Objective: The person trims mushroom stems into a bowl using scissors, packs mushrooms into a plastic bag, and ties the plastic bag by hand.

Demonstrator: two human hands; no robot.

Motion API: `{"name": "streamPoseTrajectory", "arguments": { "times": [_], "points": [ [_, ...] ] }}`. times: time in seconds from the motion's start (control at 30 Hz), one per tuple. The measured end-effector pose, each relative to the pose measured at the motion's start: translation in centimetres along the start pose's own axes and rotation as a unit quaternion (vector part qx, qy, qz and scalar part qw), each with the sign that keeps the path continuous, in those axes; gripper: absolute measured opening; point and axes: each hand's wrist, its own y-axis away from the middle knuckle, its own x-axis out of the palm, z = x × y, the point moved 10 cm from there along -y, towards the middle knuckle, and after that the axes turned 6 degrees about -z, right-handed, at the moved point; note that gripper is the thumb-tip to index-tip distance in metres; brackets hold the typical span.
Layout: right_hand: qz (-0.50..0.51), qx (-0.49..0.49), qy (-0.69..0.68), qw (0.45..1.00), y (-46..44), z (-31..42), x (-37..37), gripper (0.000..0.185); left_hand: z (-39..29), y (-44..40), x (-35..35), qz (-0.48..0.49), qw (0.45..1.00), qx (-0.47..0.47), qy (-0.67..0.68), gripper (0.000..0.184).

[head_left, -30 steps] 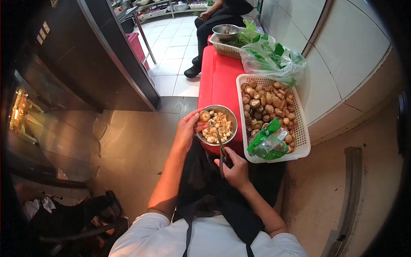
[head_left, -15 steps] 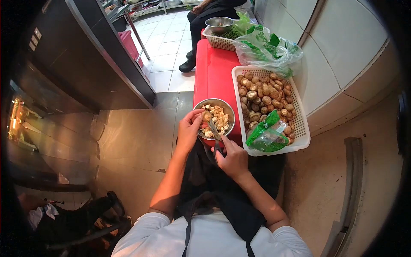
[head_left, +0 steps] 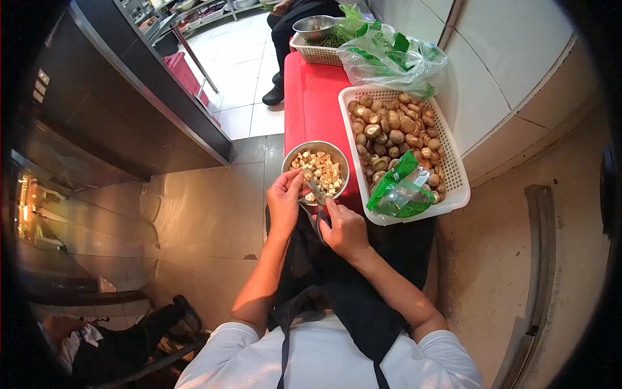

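Observation:
Over the near left rim of a metal bowl (head_left: pixel 346 163), my left hand (head_left: pixel 284 200) pinches a mushroom (head_left: pixel 307 175), mostly hidden by the fingertips. Cut mushroom pieces (head_left: pixel 324 167) fill the bowl's bottom. My right hand (head_left: pixel 345 231) is closed on dark-handled scissors (head_left: pixel 316 190), whose blades point up and left towards the mushroom. Whether the blades touch it is hard to tell. Right of the bowl, a white plastic basket (head_left: pixel 459 170) holds many whole brown mushrooms (head_left: pixel 395 129), with a green and clear plastic bag (head_left: pixel 403 191) lying on them.
A red bench or box (head_left: pixel 311 97) carries the bowl. Farther back are a clear bag of greens (head_left: pixel 395 61), another basket (head_left: pixel 317 54) and a metal bowl (head_left: pixel 314 26). A seated person's dark-clothed leg (head_left: pixel 280 52) is beyond; another person (head_left: pixel 123 340) is at lower left.
The camera view has shifted slightly, moving the bench and basket up and left in the picture. Less of the mushroom's cap shows in my left fingers. My right hand still holds the scissors.

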Motion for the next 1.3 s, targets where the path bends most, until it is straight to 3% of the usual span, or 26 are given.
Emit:
{"name": "streamPoseTrajectory", "arguments": {
  "times": [0.27,0.57,0.73,0.97,1.03,1.07,1.13,1.27,1.3],
  "points": [
    [0.014,0.067,-0.093,0.993,-0.4,-0.1,-0.1,0.037,1.2,-0.6,-0.6,-0.002,1.0,-0.005,-0.022,0.021],
    [0.007,0.044,-0.003,0.999,-0.2,0.6,-0.3,0.04,-0.2,-0.8,0.3,0.001,1.0,0.018,-0.001,0.016],
    [0.013,0.032,0.032,0.999,-0.3,0.5,-0.6,0.044,-0.2,-1.0,0.6,0.033,0.999,-0.014,-0.035,0.017],
    [0.002,0.077,-0.082,0.994,-0.2,-1.0,0.5,0.045,0.6,-1.4,1.1,0.035,0.999,-0.024,-0.021,0.02],
    [0.057,0.131,-0.187,0.972,-0.3,-1.7,1.5,0.043,0.4,-1.8,0.7,0.024,1.0,-0.013,-0.013,0.021],
    [0.099,0.214,-0.286,0.929,0.3,-2.7,2.5,0.041,0.2,-2.3,0.3,0.014,1.0,-0.003,-0.007,0.022],
    [0.178,0.368,-0.463,0.786,2.5,-3.5,4.6,0.038,0.0,-3.4,-0.7,-0.006,1.0,0.013,0.002,0.024],
    [0.131,0.413,-0.525,0.733,4.7,-4.3,3.7,0.039,-2.9,-3.7,-0.1,-0.029,0.995,0.047,-0.085,0.023],
    [0.137,0.398,-0.512,0.749,5.3,-4.4,3.4,0.043,-4.0,-3.6,1.4,-0.011,0.991,0.057,-0.121,0.023]
  ]
}}
